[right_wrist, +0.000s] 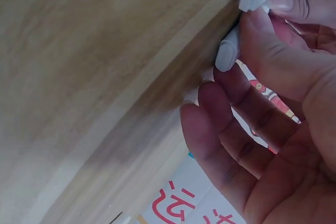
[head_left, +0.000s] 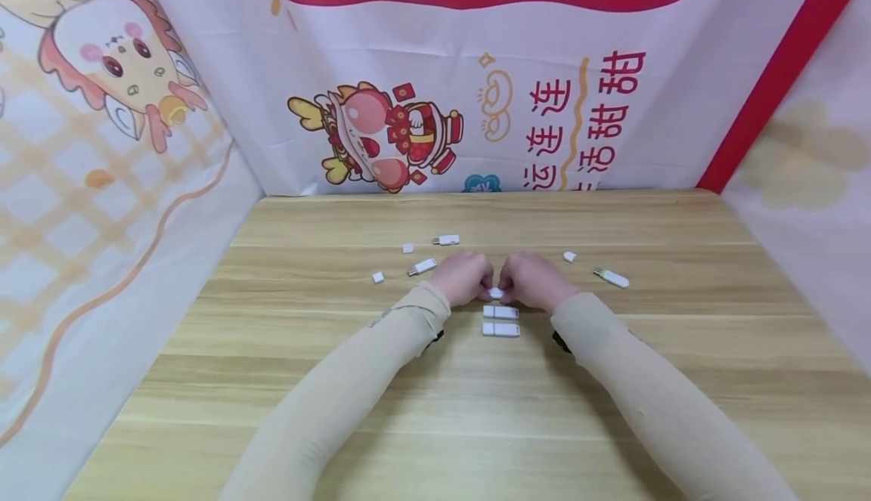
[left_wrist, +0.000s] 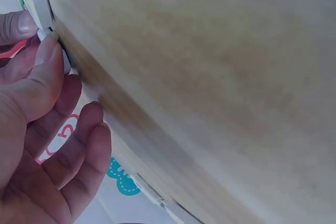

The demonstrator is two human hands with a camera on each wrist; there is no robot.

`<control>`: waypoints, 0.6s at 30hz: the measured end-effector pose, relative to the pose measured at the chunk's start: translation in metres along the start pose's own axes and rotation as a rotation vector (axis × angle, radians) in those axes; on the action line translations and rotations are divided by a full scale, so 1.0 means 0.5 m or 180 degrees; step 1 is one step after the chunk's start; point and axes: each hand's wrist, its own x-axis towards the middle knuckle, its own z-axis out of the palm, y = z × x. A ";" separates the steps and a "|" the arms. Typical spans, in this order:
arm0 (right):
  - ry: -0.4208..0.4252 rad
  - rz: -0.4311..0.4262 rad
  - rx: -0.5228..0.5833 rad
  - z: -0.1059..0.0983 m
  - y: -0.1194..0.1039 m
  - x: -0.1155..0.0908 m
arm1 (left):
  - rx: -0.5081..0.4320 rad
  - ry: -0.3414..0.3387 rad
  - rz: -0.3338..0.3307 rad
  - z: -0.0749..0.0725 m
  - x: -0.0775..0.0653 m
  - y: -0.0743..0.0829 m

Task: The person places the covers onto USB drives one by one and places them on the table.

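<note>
Between my two hands, just above the wooden tabletop, is a small white USB stick (head_left: 496, 293), mostly covered by fingers. My left hand (head_left: 465, 278) pinches one end with thumb and index finger, while its other fingers curl loosely. From the other side my right hand (head_left: 534, 280) pinches the same stick; one rounded white end (right_wrist: 228, 52) pokes out past its fingertips. Nearer to me, two capped white USB sticks, an upper one (head_left: 500, 312) and a lower one (head_left: 500, 329), lie side by side.
Left of the hands lie two uncapped USB sticks, one farther back (head_left: 446, 240) and one nearer (head_left: 423, 267), with two loose white caps, one (head_left: 407, 248) and another (head_left: 378, 278). At right are a green-trimmed USB stick (head_left: 612, 278) and a rounded cap (head_left: 569, 257). Printed cloth (head_left: 422, 47) hangs behind the table (head_left: 435, 440).
</note>
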 end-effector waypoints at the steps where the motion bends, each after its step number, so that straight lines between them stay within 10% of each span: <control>1: -0.0015 0.0004 0.0000 0.000 0.002 0.000 | -0.0012 -0.0013 -0.0009 0.001 0.001 -0.001; 18: -0.0276 0.0110 0.0171 -0.043 0.036 -0.032 | -0.0248 -0.0392 -0.0097 -0.019 0.004 -0.019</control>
